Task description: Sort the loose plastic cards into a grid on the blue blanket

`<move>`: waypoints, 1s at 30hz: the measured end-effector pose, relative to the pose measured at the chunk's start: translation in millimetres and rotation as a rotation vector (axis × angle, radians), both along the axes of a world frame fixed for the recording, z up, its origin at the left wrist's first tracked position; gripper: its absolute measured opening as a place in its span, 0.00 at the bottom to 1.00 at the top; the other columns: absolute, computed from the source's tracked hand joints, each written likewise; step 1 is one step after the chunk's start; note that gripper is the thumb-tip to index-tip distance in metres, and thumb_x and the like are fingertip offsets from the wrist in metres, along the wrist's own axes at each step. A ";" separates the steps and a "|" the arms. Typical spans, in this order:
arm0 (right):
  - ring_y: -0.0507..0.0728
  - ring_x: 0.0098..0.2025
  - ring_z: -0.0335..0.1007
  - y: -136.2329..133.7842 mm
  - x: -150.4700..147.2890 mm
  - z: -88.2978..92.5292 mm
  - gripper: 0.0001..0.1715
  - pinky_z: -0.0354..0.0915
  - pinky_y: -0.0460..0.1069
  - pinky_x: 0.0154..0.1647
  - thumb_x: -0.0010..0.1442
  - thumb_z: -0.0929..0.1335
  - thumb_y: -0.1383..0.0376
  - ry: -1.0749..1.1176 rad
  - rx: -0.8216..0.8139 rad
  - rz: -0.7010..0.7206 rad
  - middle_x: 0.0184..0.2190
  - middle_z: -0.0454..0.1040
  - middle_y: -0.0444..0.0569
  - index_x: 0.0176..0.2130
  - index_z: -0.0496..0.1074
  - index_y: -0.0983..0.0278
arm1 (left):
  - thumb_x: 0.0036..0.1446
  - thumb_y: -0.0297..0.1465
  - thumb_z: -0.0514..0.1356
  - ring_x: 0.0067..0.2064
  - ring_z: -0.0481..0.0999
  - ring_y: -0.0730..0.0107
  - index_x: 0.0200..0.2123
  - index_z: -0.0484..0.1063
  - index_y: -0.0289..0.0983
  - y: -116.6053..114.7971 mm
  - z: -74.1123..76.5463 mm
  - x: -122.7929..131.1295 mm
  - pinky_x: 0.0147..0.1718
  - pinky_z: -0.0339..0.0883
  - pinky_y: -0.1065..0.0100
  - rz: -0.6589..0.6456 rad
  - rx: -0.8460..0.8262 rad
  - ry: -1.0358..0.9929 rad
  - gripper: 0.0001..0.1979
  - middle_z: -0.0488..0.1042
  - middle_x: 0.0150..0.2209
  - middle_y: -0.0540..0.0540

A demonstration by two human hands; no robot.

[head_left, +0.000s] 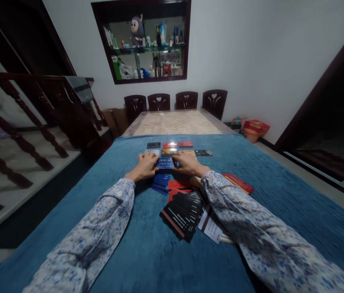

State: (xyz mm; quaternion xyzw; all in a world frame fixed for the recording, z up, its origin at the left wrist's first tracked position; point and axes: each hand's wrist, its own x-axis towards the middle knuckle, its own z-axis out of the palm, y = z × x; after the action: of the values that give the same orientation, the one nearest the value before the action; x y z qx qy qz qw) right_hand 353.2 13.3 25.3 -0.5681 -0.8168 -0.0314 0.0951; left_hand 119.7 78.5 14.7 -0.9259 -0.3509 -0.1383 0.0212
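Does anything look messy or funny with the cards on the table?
A bit: the black cards are fanned crookedly, partly over red cards, with a white card tilted beside them. They look messy because the farther cards lie in tidier rows. I see nothing spilled.

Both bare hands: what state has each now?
Left hand: curled at left edge of blue rectangular card; grip unclear.
Right hand: curled at the same card's right edge; grip unclear.

Head camera looks forward and down along the table.
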 end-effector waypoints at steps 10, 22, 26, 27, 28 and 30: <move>0.70 0.57 0.66 16.8 5.1 9.3 0.23 0.65 0.57 0.49 0.62 0.71 0.55 -0.093 -0.112 -0.080 0.55 0.75 0.59 0.53 0.76 0.61 | 0.57 0.31 0.61 0.58 0.65 0.44 0.53 0.73 0.39 8.2 11.1 19.6 0.54 0.57 0.43 0.071 -0.076 0.142 0.19 0.72 0.54 0.37; 0.72 0.60 0.65 31.0 10.3 8.0 0.26 0.66 0.60 0.52 0.61 0.71 0.54 -0.101 -0.201 -0.109 0.57 0.74 0.59 0.56 0.76 0.58 | 0.57 0.32 0.61 0.61 0.64 0.43 0.56 0.74 0.40 22.0 8.7 30.9 0.58 0.55 0.43 0.104 -0.120 0.222 0.22 0.73 0.58 0.36; 0.73 0.61 0.64 34.5 10.7 7.2 0.26 0.66 0.61 0.53 0.61 0.71 0.53 -0.100 -0.219 -0.118 0.57 0.74 0.59 0.57 0.76 0.57 | 0.57 0.32 0.62 0.60 0.65 0.43 0.55 0.74 0.41 26.0 6.7 31.5 0.58 0.55 0.42 0.096 -0.118 0.220 0.21 0.75 0.57 0.38; 0.73 0.61 0.64 35.5 10.8 7.0 0.27 0.66 0.62 0.53 0.60 0.71 0.53 -0.097 -0.222 -0.119 0.57 0.74 0.59 0.57 0.76 0.57 | 0.57 0.31 0.62 0.60 0.65 0.43 0.55 0.75 0.41 26.5 6.7 31.7 0.59 0.55 0.42 0.094 -0.121 0.223 0.21 0.76 0.57 0.38; 0.74 0.61 0.64 36.5 10.9 6.9 0.27 0.66 0.62 0.53 0.60 0.71 0.52 -0.094 -0.226 -0.120 0.57 0.74 0.59 0.57 0.76 0.56 | 0.57 0.31 0.62 0.60 0.66 0.42 0.55 0.75 0.41 26.8 6.8 32.0 0.59 0.55 0.41 0.093 -0.125 0.225 0.21 0.76 0.57 0.37; 0.74 0.61 0.64 38.2 11.0 7.0 0.28 0.66 0.63 0.54 0.59 0.71 0.52 -0.095 -0.234 -0.124 0.58 0.74 0.60 0.57 0.77 0.56 | 0.57 0.31 0.61 0.60 0.66 0.42 0.54 0.76 0.39 27.1 7.7 32.8 0.59 0.55 0.41 0.093 -0.131 0.231 0.21 0.76 0.57 0.36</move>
State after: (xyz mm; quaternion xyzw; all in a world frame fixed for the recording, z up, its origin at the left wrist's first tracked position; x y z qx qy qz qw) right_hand 364.2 51.6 32.3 -0.6225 -0.7819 0.0315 -0.0127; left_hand 152.5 105.6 22.3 -0.9178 -0.3970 -0.0063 0.0074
